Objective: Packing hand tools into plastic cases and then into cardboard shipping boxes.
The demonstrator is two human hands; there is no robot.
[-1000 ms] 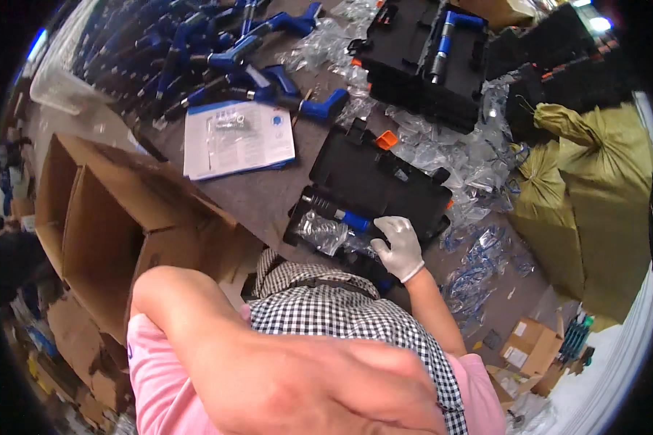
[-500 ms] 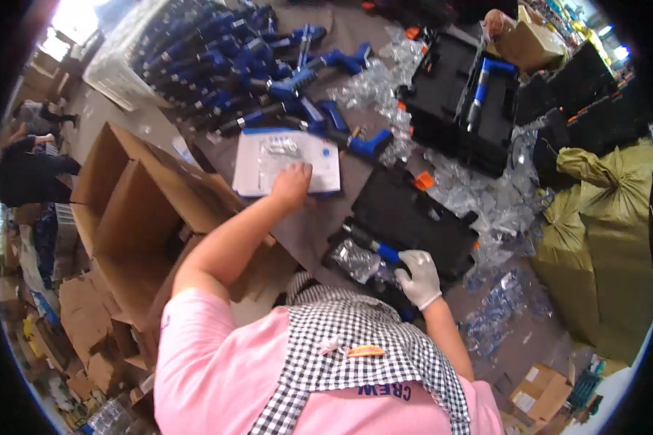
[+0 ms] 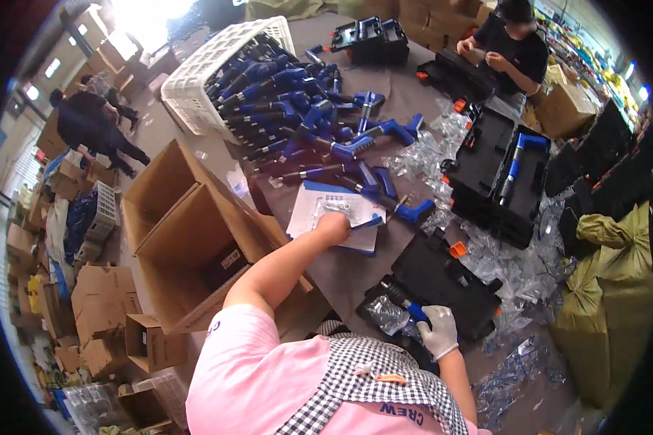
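On white printed paper stack (image 3: 306, 208): bare L hand (image 3: 332, 228), can't tell if pinching | white-gloved R hand (image 3: 439, 332) at blue/blk tool (image 3: 415, 311) in open blk plastic case (image 3: 442, 272), grip unclear | beyond: blue-handled tool pile (image 3: 290, 109) in/by white plastic crate (image 3: 187, 96)

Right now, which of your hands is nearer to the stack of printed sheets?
Left. The left hand is at the sheets; the gloved right hand is farther off to their right, by the blue tool in the open black case.
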